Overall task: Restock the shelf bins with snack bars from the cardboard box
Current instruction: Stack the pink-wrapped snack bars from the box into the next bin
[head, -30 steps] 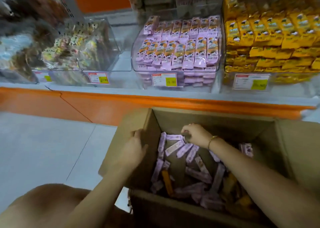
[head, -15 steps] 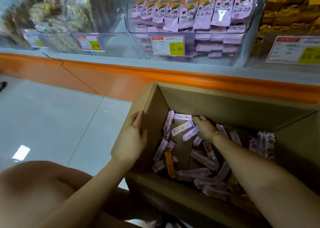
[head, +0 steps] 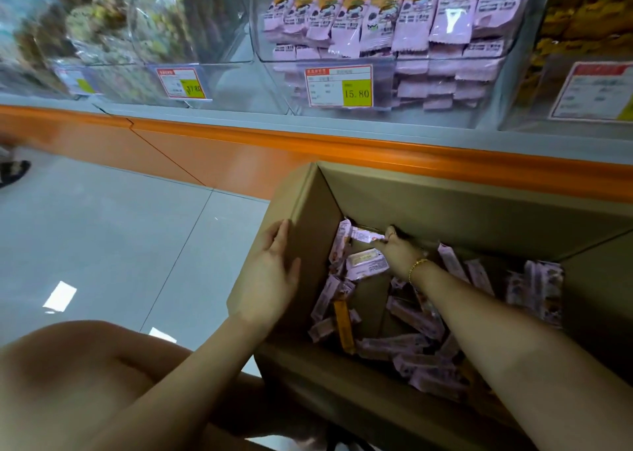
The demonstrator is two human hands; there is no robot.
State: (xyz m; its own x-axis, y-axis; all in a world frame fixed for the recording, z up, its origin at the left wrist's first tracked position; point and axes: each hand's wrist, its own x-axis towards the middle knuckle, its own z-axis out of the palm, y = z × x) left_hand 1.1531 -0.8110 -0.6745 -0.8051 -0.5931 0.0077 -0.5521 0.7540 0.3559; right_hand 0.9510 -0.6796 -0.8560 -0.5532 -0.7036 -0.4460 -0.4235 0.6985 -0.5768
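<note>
right grip (head: 397,250) pinching a purple snack bar (head: 367,236) in the cardboard box (head: 445,207), left grip (head: 270,276) spread flat outside; bin tag (head: 339,86) "15.80"

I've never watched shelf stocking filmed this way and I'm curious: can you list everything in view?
cardboard box: one, brown, open, on the floor below the shelf
purple snack bars: many, lilac, loose in the box
orange bar: one, orange, among them
clear bins: at least three, transparent, on the shelf, holding mixed, purple and yellow packs
price tags: four, white with yellow patches, on the bin fronts
bracelet: one, gold, on the right wrist
knee: one, bare, lower left
left hand: flat against the box's left side
right hand: inside the box, fingers curled on purple bars
</note>
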